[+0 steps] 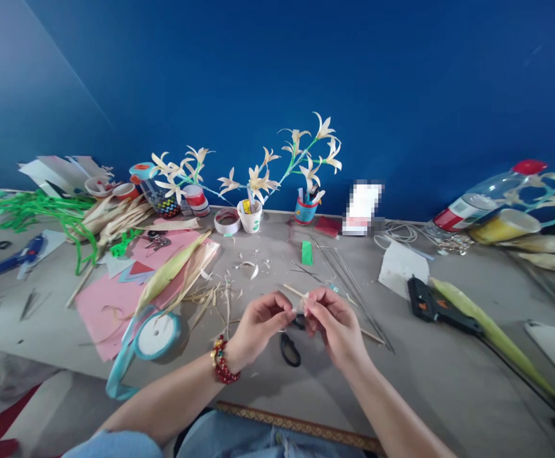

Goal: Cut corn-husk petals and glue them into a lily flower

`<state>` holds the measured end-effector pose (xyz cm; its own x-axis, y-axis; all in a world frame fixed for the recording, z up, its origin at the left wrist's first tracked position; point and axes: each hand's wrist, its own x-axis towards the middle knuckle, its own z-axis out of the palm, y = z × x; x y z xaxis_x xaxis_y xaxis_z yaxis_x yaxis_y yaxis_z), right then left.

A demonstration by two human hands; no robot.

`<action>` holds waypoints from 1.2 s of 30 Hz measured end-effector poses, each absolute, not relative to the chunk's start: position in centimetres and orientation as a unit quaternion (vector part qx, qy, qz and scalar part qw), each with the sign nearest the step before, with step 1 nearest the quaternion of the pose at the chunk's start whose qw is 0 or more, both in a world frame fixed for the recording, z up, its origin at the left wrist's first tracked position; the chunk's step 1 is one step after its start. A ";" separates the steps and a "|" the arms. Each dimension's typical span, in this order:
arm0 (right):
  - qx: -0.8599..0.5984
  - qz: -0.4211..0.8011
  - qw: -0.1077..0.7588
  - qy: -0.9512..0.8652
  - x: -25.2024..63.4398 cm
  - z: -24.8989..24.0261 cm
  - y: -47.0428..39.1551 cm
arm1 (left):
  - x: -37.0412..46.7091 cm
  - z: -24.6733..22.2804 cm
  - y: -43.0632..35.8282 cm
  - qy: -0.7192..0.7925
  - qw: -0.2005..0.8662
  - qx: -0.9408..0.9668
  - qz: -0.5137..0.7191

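Pinching a pale scrap point(300, 306) with left hand point(264, 323) and right hand point(333, 322), likely for fine control, above scissors point(293, 364)

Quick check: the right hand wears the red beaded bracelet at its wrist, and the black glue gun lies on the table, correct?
No, wrong hand: the head view shows the left hand wearing the red beaded bracelet at its wrist. The black glue gun does lie on the table.
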<state>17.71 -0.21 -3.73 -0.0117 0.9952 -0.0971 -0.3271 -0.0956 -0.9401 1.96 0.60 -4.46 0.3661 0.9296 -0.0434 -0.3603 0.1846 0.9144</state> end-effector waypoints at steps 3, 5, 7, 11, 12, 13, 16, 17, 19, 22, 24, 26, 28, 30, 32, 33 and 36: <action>-0.471 0.545 0.520 -0.459 19.2 -2.6 0.2 | 1.9 -4.7 0.8 0.324 0.696 0.440 0.466; -0.519 0.454 0.479 -0.543 21.1 -1.6 0.3 | 1.8 -4.9 0.9 0.332 0.693 0.435 0.469; -0.573 0.325 0.394 -0.641 23.1 -1.2 0.1 | 1.7 -5.1 1.0 0.342 0.689 0.435 0.468; -0.605 0.098 0.206 -0.763 25.5 -3.1 -0.6 | 1.7 -5.1 0.9 0.356 0.673 0.455 0.463; -0.600 0.069 0.175 -0.778 25.6 -3.9 -0.7 | 1.7 -5.0 0.9 0.356 0.671 0.460 0.460; -0.602 0.041 0.152 -0.783 25.6 -4.6 -0.7 | 1.6 -5.0 0.9 0.354 0.670 0.464 0.459; -0.601 0.014 0.131 -0.788 25.5 -5.9 -0.6 | 1.7 -5.1 0.9 0.348 0.669 0.466 0.462; -0.600 0.026 0.140 -0.787 25.5 -5.9 -0.6 | 1.7 -5.1 0.9 0.349 0.668 0.465 0.465; -0.605 0.082 0.183 -0.771 25.2 -5.4 -0.5 | 1.8 -5.1 1.0 0.350 0.667 0.460 0.471; -0.595 0.228 0.266 -0.723 24.0 -4.0 -0.8 | 1.9 -5.0 1.0 0.346 0.667 0.459 0.474; -0.566 0.315 0.313 -0.695 22.5 -3.2 -1.2 | 2.0 -4.8 1.0 0.341 0.664 0.465 0.475; -0.533 0.379 0.340 -0.675 20.8 -2.6 -1.6 | 2.0 -4.6 1.0 0.334 0.659 0.472 0.482; -0.513 0.415 0.347 -0.666 19.5 -2.4 -2.0 | 2.0 -4.6 1.0 0.323 0.655 0.478 0.488; -0.510 0.425 0.339 -0.667 18.7 -2.5 -2.2 | 1.9 -4.8 1.0 0.311 0.653 0.486 0.491; -0.513 0.421 0.330 -0.671 18.4 -2.7 -2.2 | 1.9 -5.2 1.0 0.301 0.655 0.492 0.489; -0.514 0.418 0.327 -0.673 18.3 -2.8 -2.2 | 1.9 -5.5 1.0 0.297 0.657 0.493 0.487; -0.511 0.420 0.324 -0.677 18.4 -3.1 -2.1 | 1.9 -6.0 0.9 0.295 0.660 0.502 0.475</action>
<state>18.39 -2.07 -3.06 -0.2691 0.9631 0.0097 0.4201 0.1264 -0.8986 1.89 0.87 -5.97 0.3742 0.9232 0.0876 -0.3314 0.0449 0.9424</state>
